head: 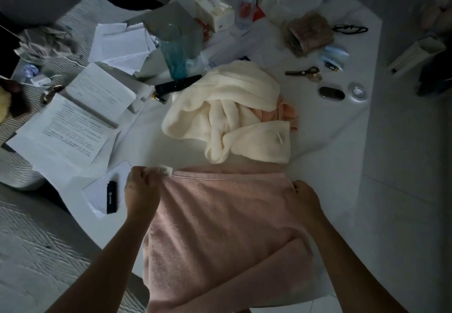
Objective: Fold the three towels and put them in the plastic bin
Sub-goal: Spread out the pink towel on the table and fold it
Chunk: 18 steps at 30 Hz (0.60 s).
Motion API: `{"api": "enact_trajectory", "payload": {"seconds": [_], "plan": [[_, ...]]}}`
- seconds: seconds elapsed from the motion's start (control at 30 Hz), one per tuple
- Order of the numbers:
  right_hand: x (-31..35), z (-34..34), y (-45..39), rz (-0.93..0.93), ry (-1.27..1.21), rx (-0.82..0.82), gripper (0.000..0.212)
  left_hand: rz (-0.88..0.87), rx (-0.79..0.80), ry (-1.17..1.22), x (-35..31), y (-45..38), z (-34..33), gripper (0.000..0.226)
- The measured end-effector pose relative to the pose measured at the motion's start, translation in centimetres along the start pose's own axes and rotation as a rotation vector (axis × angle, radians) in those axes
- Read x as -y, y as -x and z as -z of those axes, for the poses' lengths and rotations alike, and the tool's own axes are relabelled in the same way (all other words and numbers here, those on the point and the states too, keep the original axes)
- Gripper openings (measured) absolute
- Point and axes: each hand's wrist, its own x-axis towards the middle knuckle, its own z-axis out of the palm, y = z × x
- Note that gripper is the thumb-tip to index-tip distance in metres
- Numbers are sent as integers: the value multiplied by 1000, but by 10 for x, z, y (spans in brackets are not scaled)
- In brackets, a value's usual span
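2 hands: left hand (143,188), right hand (307,196) pinch pink towel (220,227) corners | teal glass (175,51) upright

Crumpled towel (220,107) mid desk (342,127); spread towel (220,227) just before it, papers (80,122) and remote (178,84) to its left, scissors (305,72) right, tumbler (175,51) behind

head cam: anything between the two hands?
Only the pink towel. Its far edge runs from the left hand to the right hand, each gripping a corner. Nothing else lies on that stretch.
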Motion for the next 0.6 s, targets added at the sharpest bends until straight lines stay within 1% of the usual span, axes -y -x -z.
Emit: {"api": "enact_trajectory", "payload": {"seconds": [0.07, 0.17, 0.23, 0.27, 0.3, 0.33, 0.37, 0.4, 0.43, 0.5, 0.53, 0.6], "plan": [[3, 3, 6, 57, -60, -70, 18, 4, -38, 78, -2, 1, 2, 9], [15, 3, 10, 44, -131, -53, 9, 46, 15, 81, -5, -2, 1, 6], [23, -2, 9, 6, -200, -47, 23, 67, 102, 47, -7, -7, -1, 12], [25, -5, 6, 5, -224, -50, 30, 66, 155, 28, -10, -8, 0, 22], [28, -8, 4, 10, -242, -55, 34, 29, 208, -20, -12, -11, 1, 34], [30, -10, 1, 11, -253, -62, 34, -48, 263, -113, -13, -14, 1, 44], [31, -13, -1, 4, -260, -69, 29, -149, 315, -238, -13, -16, 1, 48], [33, -16, -4, -8, -260, -75, 20, -258, 349, -372, -14, -18, 1, 47], [34, -18, -6, -25, -254, -77, 12, -360, 364, -500, -15, -19, 0, 42], [36, -21, -9, -49, -231, -75, 8, -501, 390, -666, -19, -23, -3, 32], [36, -21, -10, -49, -224, -74, 8, -543, 419, -688, -21, -25, -5, 27], [36, -20, -13, -31, -224, -61, 9, -597, 452, -647, -27, -32, -10, 9]]}}
